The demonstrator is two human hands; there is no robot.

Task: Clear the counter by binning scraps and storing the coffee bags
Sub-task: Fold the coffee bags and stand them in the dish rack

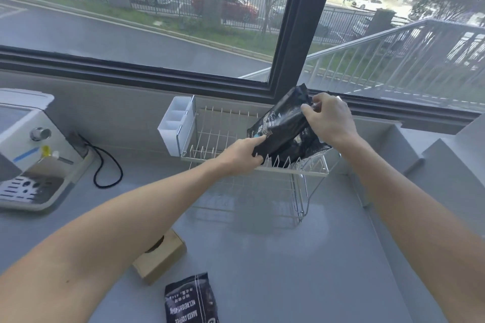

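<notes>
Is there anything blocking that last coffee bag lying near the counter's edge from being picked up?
Nothing visible covers the coffee bag on the counter. A wooden box sits apart beside it. Both hands, left and right, are occupied holding another bag over the wire rack.

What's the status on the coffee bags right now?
Left hand and right hand both gripping a black coffee bag over the wire rack. Second coffee bag flat on the counter. Nothing blocking.

Head-worn camera looks forward and down over the counter [262, 257].
</notes>
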